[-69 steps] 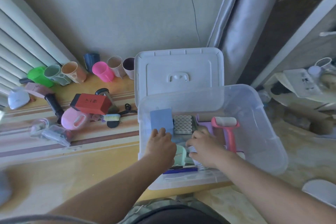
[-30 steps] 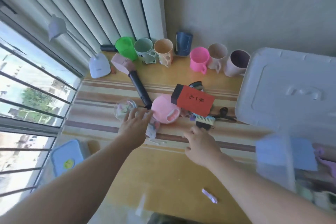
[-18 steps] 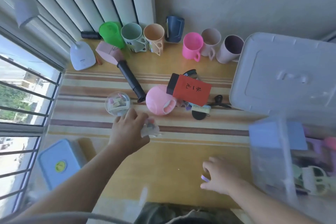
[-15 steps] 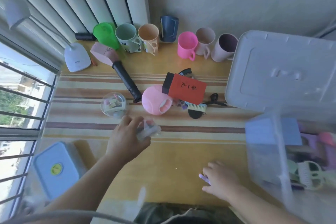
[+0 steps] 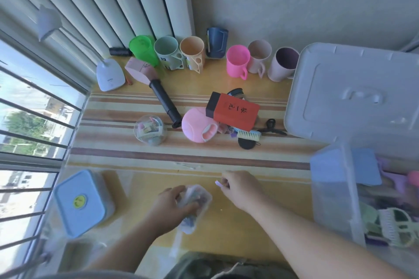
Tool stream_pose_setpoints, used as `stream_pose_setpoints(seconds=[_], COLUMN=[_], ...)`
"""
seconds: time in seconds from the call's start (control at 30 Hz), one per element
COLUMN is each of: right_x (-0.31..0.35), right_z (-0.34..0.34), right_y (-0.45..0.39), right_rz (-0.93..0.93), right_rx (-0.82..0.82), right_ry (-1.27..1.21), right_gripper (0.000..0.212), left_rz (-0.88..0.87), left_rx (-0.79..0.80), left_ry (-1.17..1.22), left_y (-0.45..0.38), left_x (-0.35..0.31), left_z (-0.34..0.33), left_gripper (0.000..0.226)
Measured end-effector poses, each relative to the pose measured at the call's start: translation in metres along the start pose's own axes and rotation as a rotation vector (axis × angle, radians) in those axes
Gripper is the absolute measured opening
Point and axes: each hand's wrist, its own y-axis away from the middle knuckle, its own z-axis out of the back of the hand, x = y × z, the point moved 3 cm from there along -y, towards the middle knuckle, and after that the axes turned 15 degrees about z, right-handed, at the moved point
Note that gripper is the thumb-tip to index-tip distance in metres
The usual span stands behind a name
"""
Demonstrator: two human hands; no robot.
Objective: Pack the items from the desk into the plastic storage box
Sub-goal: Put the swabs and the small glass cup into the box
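A small clear plastic case (image 5: 195, 203), rounded at the corners and blurred by motion, is gripped by the curled fingers and thumb of the left hand (image 5: 170, 207) at the near edge of the glossy yellow wooden desk (image 5: 226, 161); small mixed pieces are seen dimly through its wall. A tiny pale lilac strip (image 5: 218, 183) is pinched between thumb and forefinger of the right hand (image 5: 241, 188), just right of the case.

At the right, the translucent plastic storage box (image 5: 335, 197) is stood open, with a flat blue card (image 5: 368, 169), a pale green comb-like piece (image 5: 395, 226) and pink and purple items inside. Its white moulded lid (image 5: 353, 93) is laid behind it.

Farther off, a clear dome (image 5: 150, 129) of small clips, a smooth pink round case (image 5: 199, 128), a red box (image 5: 233, 111) with black characters, a small bristle brush (image 5: 249, 136) and a ribbed black handle (image 5: 164, 103) are spread over the striped runner. Seven plastic cups are lined along the far wall. A blue-lidded container (image 5: 79, 203) with a yellow smiley sticker is seen near left.
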Motion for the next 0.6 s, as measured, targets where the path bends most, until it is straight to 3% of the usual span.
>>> stream_pose_setpoints(seconds=[0.27, 0.37, 0.6], right_x=[0.075, 0.072, 0.062], right_z=[-0.010, -0.023, -0.035], right_y=[-0.107, -0.127, -0.129], right_rz=[0.174, 0.143, 0.186], right_rx=[-0.049, -0.005, 0.128], right_ry=[0.142, 0.205, 0.264], right_gripper=[0.031, 0.020, 0.038], left_rz=[0.102, 0.123, 0.119], left_rx=[-0.147, -0.147, -0.159], left_ry=[0.069, 0.137, 0.123], left_y=[-0.011, -0.016, -0.025], left_x=[0.045, 0.055, 0.062], left_z=[0.038, 0.041, 0.045], left_gripper=[0.073, 0.067, 0.078])
